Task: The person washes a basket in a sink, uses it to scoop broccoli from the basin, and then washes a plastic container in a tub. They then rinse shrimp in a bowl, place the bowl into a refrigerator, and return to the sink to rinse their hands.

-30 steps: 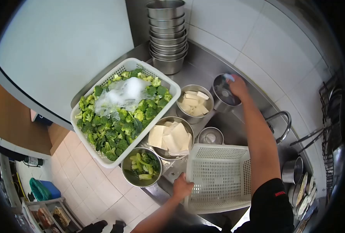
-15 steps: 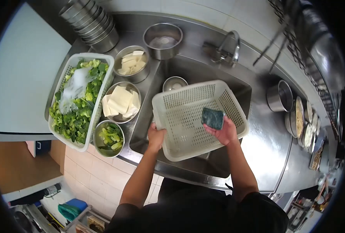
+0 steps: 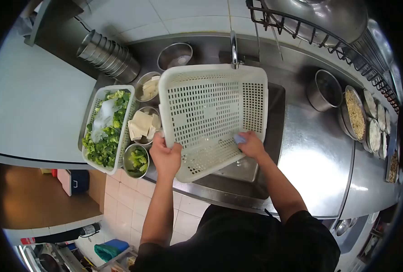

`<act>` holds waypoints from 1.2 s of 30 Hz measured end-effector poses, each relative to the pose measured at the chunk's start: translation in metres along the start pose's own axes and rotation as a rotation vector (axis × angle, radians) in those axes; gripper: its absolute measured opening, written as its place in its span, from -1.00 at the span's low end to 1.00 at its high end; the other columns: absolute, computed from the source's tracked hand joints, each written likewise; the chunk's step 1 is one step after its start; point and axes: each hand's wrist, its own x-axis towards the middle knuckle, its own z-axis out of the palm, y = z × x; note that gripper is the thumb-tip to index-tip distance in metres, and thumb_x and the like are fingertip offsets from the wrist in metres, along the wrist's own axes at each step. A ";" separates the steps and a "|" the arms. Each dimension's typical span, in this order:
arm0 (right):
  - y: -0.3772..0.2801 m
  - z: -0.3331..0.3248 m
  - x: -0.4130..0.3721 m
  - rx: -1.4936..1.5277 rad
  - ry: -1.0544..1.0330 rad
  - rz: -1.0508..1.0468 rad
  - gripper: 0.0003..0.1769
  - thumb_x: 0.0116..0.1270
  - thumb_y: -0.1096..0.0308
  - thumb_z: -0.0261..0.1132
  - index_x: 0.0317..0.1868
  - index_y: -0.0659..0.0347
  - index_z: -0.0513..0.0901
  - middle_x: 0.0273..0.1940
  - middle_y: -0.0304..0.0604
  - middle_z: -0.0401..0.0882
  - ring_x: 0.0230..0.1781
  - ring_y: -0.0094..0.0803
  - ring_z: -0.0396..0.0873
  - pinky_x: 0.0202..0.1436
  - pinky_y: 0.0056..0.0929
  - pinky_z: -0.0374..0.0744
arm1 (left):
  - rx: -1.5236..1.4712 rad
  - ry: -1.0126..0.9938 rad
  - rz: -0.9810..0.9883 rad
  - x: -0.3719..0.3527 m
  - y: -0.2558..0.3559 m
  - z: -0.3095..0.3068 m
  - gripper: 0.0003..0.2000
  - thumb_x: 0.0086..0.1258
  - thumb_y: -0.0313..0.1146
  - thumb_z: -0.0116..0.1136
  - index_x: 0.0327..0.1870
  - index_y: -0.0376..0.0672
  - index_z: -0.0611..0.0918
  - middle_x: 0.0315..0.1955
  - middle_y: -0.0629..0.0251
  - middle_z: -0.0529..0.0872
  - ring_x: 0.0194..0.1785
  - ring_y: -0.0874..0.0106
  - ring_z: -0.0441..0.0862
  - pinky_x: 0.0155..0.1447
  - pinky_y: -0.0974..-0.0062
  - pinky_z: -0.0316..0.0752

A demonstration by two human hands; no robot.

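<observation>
A white perforated plastic basket (image 3: 206,106) is tilted up over the steel sink (image 3: 274,149), its inside facing me. My left hand (image 3: 166,156) is closed on the basket's near left rim, thumb on the inside. My right hand (image 3: 252,146) is closed round a scouring sponge (image 3: 240,138) at the basket's near right wall. Only a bluish-purple bit of the sponge shows; the fingers hide the rest. Wet spots gleam on the basket's mesh.
Left of the sink stand a basket of broccoli (image 3: 106,149) with a plastic bag on top, and bowls of tofu (image 3: 143,124) and leafy greens (image 3: 137,161). A tap (image 3: 234,47) rises behind. Stacked steel pots (image 3: 111,56), a pot (image 3: 323,90) and a wire rack (image 3: 310,31) surround the counter.
The basket has been lifted and tilted upright, away from the sink bottom. My right hand has turned over and brought the sponge from mid-air to the basket's wall. The view has shifted.
</observation>
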 end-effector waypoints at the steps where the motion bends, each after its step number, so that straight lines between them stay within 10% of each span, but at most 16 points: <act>1: 0.000 0.010 0.004 0.007 -0.004 -0.009 -0.33 -0.03 0.11 0.30 0.19 0.02 0.48 0.16 0.16 0.33 0.09 0.08 0.44 0.13 -0.15 0.47 | 0.009 0.007 0.004 -0.005 -0.003 0.003 -0.73 -0.02 -0.64 0.09 -0.22 -0.33 0.51 -0.41 0.22 0.67 -0.36 0.52 0.60 -0.22 0.58 0.48; 11: -0.017 0.134 -0.017 0.285 -0.509 -0.348 -0.35 -0.01 0.08 0.26 0.17 0.03 0.51 0.07 0.09 0.49 0.20 -0.06 0.39 0.20 -0.19 0.43 | 0.385 -0.196 0.116 -0.052 -0.034 0.048 -0.60 -0.04 -0.60 0.08 -0.06 -0.33 0.52 -0.08 0.01 0.66 -0.02 0.26 0.66 0.02 0.48 0.50; 16: 0.058 0.145 -0.006 -0.163 -0.554 0.136 -0.49 0.17 0.09 0.13 0.17 -0.08 0.52 0.13 0.09 0.47 0.13 -0.03 0.46 0.26 -0.19 0.37 | 0.387 -0.283 -0.032 -0.054 -0.039 0.056 -0.59 -0.05 -0.59 0.08 -0.05 -0.30 0.53 -0.12 0.00 0.67 -0.08 0.18 0.67 0.00 0.45 0.52; 23: 0.029 0.145 -0.035 -0.202 -0.548 0.084 -0.56 0.20 0.12 0.14 0.11 -0.08 0.57 0.17 -0.03 0.46 0.19 -0.06 0.39 0.25 -0.16 0.37 | 0.369 -0.387 -0.032 -0.064 -0.071 0.092 -0.47 -0.06 -0.54 0.14 0.08 -0.29 0.46 -0.10 -0.10 0.62 -0.35 0.08 0.66 -0.22 0.29 0.56; 26: 0.046 0.207 -0.029 0.016 -0.379 -0.039 -0.58 0.24 0.13 0.12 0.10 -0.01 0.58 0.15 0.01 0.47 0.16 -0.06 0.42 0.26 -0.17 0.36 | 0.591 -0.369 0.047 -0.063 -0.079 0.111 -0.47 -0.07 -0.50 0.15 0.08 -0.18 0.48 -0.43 -0.08 0.65 -0.32 -0.01 0.63 -0.20 0.16 0.52; 32: 0.113 0.248 -0.015 -0.114 -0.407 -0.050 -0.61 0.25 0.14 0.12 0.05 0.04 0.60 0.02 0.09 0.52 0.07 -0.06 0.48 0.25 -0.16 0.35 | 0.619 -0.365 -0.052 -0.059 -0.090 0.104 -0.46 -0.07 -0.49 0.14 0.09 -0.19 0.46 -0.49 -0.07 0.65 -0.34 -0.02 0.63 -0.17 0.17 0.52; 36: 0.045 0.194 -0.021 -0.240 -0.558 0.036 -0.67 0.26 0.15 0.12 -0.08 0.09 0.66 -0.05 0.07 0.57 0.01 -0.04 0.52 0.16 -0.15 0.42 | 0.617 -0.369 -0.086 -0.059 -0.092 0.101 -0.46 -0.06 -0.49 0.15 0.09 -0.20 0.46 -0.49 -0.04 0.65 -0.34 -0.01 0.63 -0.17 0.18 0.52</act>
